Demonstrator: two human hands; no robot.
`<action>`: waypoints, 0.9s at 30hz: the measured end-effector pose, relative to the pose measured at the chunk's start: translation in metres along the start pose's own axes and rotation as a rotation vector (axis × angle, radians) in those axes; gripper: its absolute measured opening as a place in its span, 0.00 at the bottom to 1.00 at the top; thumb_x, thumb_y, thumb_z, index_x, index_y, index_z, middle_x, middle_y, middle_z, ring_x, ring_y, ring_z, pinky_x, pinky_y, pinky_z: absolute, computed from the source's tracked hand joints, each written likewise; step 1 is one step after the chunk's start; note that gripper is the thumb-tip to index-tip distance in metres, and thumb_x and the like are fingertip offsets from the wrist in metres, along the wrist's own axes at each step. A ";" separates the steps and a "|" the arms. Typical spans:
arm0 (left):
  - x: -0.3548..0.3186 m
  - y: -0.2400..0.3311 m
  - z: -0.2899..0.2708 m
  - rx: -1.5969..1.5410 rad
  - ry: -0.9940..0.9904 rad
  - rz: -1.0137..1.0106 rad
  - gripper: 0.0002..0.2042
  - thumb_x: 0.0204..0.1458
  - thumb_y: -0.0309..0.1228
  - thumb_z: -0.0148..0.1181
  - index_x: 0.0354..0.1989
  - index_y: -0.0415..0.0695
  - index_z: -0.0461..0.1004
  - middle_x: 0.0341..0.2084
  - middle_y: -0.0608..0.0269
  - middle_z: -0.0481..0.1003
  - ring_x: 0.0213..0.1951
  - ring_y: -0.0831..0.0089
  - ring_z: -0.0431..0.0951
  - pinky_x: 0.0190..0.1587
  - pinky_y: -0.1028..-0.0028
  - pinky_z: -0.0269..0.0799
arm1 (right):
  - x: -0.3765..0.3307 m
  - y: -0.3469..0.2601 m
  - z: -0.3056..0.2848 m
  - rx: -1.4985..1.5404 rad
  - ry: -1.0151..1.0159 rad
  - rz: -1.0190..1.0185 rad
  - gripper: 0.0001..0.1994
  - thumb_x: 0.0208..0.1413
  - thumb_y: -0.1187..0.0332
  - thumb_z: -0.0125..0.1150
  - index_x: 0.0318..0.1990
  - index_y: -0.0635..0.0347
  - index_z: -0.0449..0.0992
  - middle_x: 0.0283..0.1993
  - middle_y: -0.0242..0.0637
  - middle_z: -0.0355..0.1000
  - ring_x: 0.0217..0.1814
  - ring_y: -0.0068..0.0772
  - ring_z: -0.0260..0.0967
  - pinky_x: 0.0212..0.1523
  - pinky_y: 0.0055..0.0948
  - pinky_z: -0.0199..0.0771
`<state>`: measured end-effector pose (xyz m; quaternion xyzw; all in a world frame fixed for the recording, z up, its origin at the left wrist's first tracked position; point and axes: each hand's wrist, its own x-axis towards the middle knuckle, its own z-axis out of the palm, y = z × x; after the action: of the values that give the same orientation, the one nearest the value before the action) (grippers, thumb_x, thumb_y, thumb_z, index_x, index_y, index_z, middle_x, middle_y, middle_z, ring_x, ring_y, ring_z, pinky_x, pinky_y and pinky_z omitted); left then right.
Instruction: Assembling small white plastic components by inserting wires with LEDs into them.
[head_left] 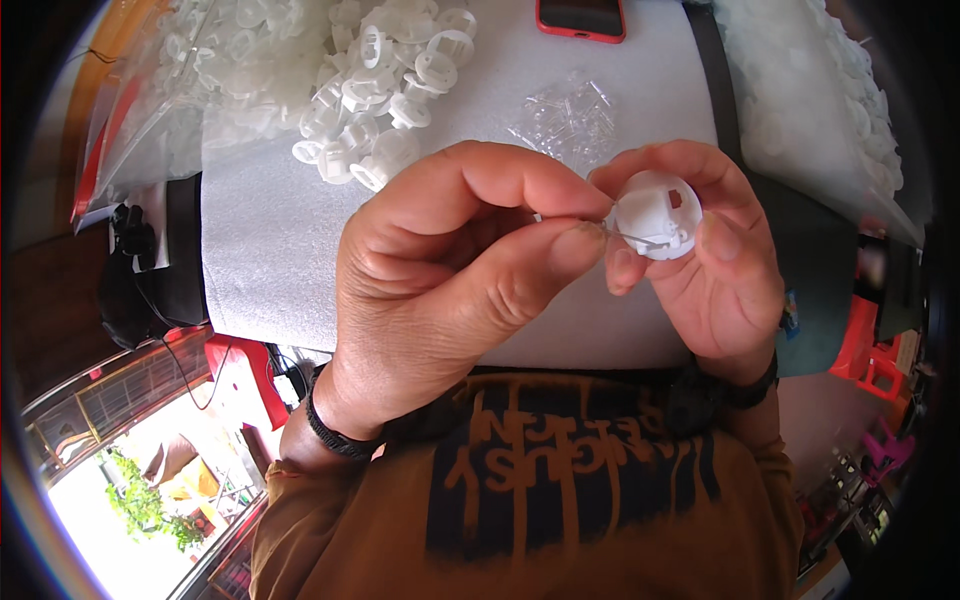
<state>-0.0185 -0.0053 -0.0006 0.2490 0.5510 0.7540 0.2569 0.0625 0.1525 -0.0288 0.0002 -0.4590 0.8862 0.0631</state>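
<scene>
My right hand (715, 265) holds a small white round plastic part (640, 212) between its fingers and thumb, tilted so that its hollow side and a small square hole show. My left hand (450, 240) is closed in a pinch at the part's left edge. From its fingertips a thin pin-like piece (640, 240) reaches across the part's lower side; its other end is hidden by the fingers. Beyond my hands lies a small heap of thin clear pieces (570, 115). Several white plastic parts (385, 95) are piled at the far left of the table.
A pale foam sheet (270, 270) covers the table. Clear plastic bags of white pieces stand at the far left (220, 70) and far right (820, 110). A red-cased phone (580, 18) lies at the far edge. Red plastic stools (870, 350) stand at the right.
</scene>
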 end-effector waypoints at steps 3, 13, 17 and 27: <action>0.001 0.000 0.003 -0.062 0.003 -0.014 0.11 0.48 0.29 0.58 0.36 0.37 0.69 0.27 0.55 0.73 0.16 0.85 0.63 0.18 0.86 0.59 | 0.000 0.000 -0.001 -0.012 -0.020 -0.003 0.21 0.54 0.63 0.45 0.54 0.64 0.60 0.50 0.56 0.62 0.33 0.33 0.69 0.33 0.29 0.71; 0.002 -0.004 -0.001 0.094 -0.034 0.039 0.08 0.48 0.29 0.58 0.33 0.39 0.70 0.26 0.61 0.72 0.21 0.85 0.65 0.23 0.86 0.59 | -0.001 -0.001 0.000 -0.061 -0.006 0.015 0.20 0.53 0.65 0.44 0.52 0.65 0.60 0.49 0.54 0.63 0.33 0.33 0.68 0.34 0.29 0.71; 0.002 -0.003 -0.001 0.177 -0.052 0.056 0.07 0.48 0.27 0.58 0.33 0.39 0.70 0.26 0.63 0.72 0.22 0.85 0.64 0.25 0.86 0.59 | 0.000 0.000 0.000 -0.053 -0.014 -0.001 0.19 0.53 0.65 0.44 0.51 0.65 0.60 0.50 0.53 0.63 0.34 0.34 0.68 0.34 0.29 0.71; 0.003 -0.005 -0.001 0.174 -0.044 0.098 0.06 0.49 0.27 0.57 0.33 0.39 0.70 0.27 0.63 0.72 0.22 0.85 0.64 0.25 0.85 0.59 | -0.001 -0.001 0.001 -0.066 -0.006 0.008 0.20 0.52 0.64 0.46 0.51 0.65 0.61 0.50 0.53 0.63 0.34 0.34 0.69 0.33 0.28 0.72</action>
<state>-0.0207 -0.0030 -0.0059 0.3136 0.5957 0.7092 0.2094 0.0631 0.1522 -0.0278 -0.0012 -0.4881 0.8708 0.0584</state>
